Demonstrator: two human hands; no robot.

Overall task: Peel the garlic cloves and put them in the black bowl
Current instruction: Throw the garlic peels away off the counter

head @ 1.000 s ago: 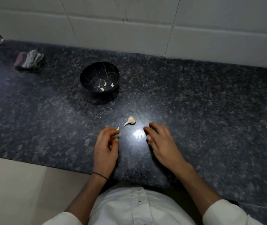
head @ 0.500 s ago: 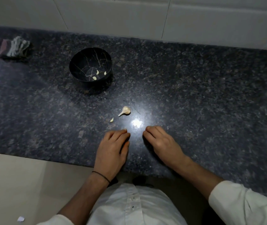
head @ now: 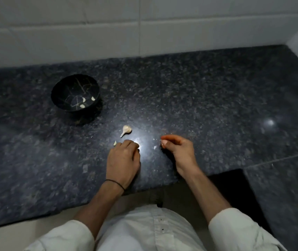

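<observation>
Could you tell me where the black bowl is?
Head view: the black veined bowl sits on the dark granite counter, left of and beyond the stemmed garlic piece.

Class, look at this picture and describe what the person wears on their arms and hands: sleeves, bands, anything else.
The left hand and right hand are bare: no gloves, and no rings or watch show. A thin black band circles the left wrist. The left sleeve and right sleeve are off-white cloth, leaving the forearms uncovered.

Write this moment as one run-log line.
black bowl: three cloves inside | garlic piece: on counter | loose clove: beside left hand | right hand: grip unclear
</observation>
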